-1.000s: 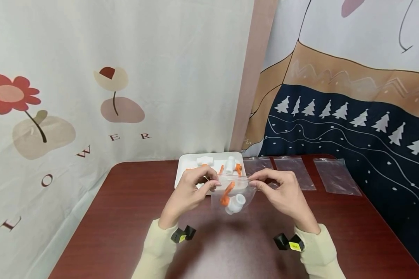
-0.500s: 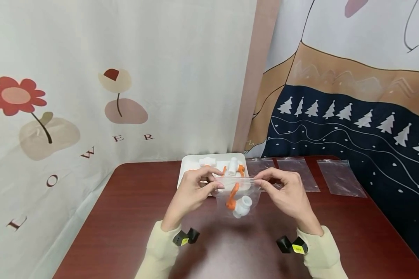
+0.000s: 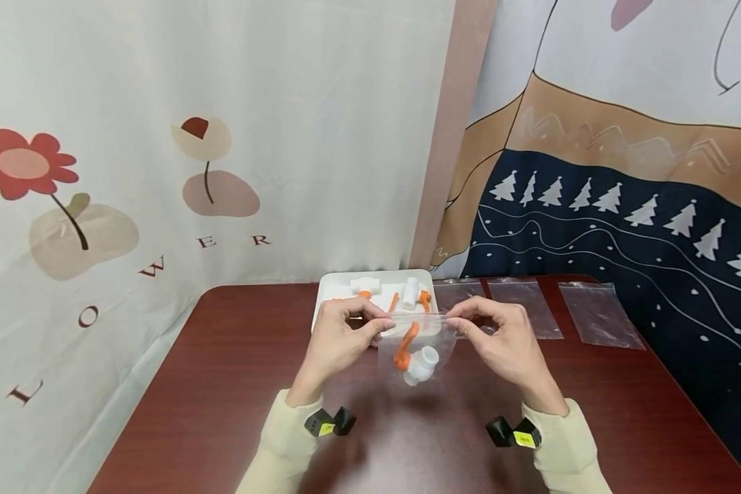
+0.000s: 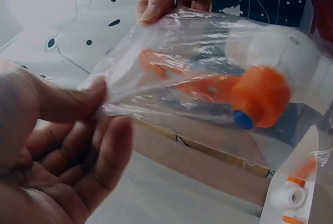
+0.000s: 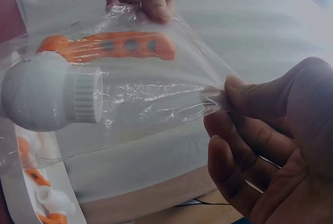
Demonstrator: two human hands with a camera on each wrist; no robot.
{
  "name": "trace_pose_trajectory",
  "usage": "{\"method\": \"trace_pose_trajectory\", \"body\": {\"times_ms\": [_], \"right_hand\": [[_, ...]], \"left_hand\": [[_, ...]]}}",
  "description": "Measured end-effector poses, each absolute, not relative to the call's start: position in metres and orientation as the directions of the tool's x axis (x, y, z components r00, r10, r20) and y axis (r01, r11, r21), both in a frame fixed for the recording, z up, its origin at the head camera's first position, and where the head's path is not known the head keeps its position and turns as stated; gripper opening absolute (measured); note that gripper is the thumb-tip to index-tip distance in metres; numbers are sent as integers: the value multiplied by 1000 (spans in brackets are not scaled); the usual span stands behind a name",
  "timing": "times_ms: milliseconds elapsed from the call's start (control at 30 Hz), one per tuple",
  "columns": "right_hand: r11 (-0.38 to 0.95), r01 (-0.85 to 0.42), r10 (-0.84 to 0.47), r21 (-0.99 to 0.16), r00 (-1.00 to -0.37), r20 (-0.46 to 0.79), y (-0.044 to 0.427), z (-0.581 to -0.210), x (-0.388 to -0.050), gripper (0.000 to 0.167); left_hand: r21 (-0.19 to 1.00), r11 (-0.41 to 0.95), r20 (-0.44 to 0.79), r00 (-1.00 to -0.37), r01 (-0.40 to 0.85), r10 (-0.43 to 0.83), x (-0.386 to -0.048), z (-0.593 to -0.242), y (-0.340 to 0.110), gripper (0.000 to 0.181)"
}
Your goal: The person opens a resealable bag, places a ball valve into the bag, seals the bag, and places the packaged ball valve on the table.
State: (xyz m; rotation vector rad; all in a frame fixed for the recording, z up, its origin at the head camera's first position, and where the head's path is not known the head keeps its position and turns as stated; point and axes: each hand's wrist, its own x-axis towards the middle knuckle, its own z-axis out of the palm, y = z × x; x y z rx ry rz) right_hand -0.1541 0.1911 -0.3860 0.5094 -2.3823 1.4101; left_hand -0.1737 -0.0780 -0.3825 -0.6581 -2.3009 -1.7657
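Observation:
A clear zip bag (image 3: 444,343) hangs above the table between both hands. Inside it lies a white plastic valve (image 3: 421,363) with an orange lever handle (image 4: 208,86); the left wrist view also shows a blue spot on the handle's hub. My left hand (image 3: 344,337) pinches the bag's top edge at one corner between thumb and fingers. At the opposite corner my right hand (image 3: 500,336) pinches the same edge. In the right wrist view the plastic is drawn into creases toward the right thumb, and the valve's ribbed white end (image 5: 86,95) shows through the film.
Behind the hands, a white tray (image 3: 327,291) holds several more white and orange valves. Flat clear bags (image 3: 600,314) lie at the back right of the brown table (image 3: 222,384). Printed curtains (image 3: 321,137) stand right behind the table's far edge.
Both hands keep their pinch on the bag's top edge. The bag and valve have shifted slightly, and the whole view has moved a little with the head.

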Motion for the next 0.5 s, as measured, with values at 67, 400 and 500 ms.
{"method": "trace_pose_trajectory", "body": {"times_ms": [67,400,500], "right_hand": [[443,-455,-142,-772,-886,441,192,-386,-154,10],[423,-490,-211,-762,-871,443,195,-384,-154,26],[433,-541,-259,-721,-841,475,190,-385,-153,30]], "left_hand": [[856,188,435,-867,482,244,-174,-383,-77,6],[874,-58,478,-834,482,276,-171,-389,-63,8],[884,-96,466,-840,458,278,-169,-390,-58,8]]}}
